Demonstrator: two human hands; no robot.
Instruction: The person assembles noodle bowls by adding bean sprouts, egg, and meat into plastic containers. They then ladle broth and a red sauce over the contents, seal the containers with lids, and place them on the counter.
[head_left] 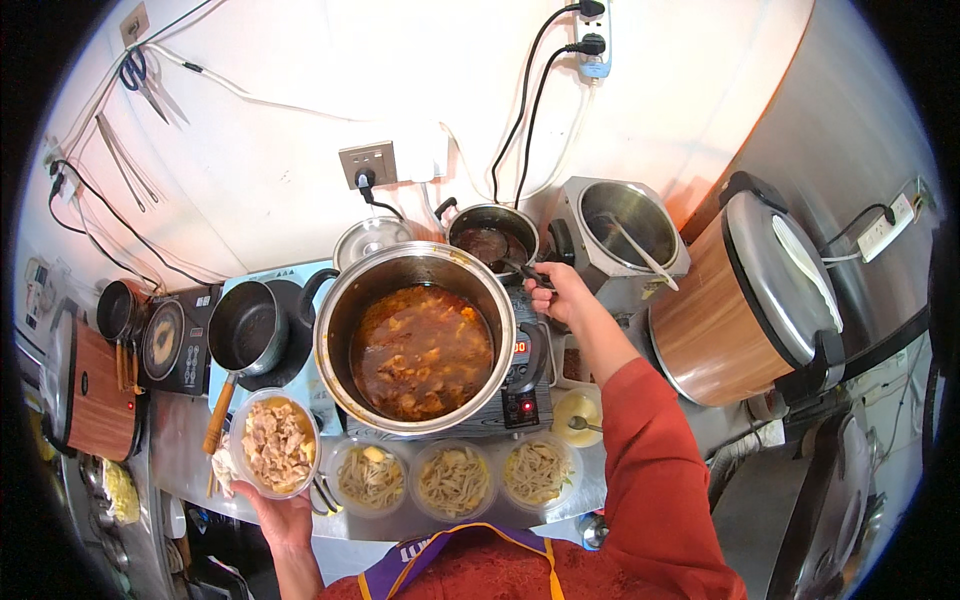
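Note:
My left hand (282, 518) holds a clear round plastic bowl (275, 443) of sliced cooked meat, gripping it from below at the near left of the counter. My right hand (563, 292) is closed around the dark handle of a ladle (524, 271). The ladle's head reaches into a small pot (533, 232) of dark brown liquid behind the big pot. Between my hands stands the large steel pot (330, 380), holding reddish-brown broth with chunks. Along the counter's front edge sit three clear bowls, the left bowl (370, 478), middle bowl (453, 480) and right bowl (540, 472), with pale strips inside.
A saucepan (245, 325) with a wooden handle rests left of the big pot. To the right are a steel cooker (625, 225) with a spoon and a large wood-patterned cooker (720, 300). A small yellowish bowl (577, 415) holds a spoon. Cords hang along the wall.

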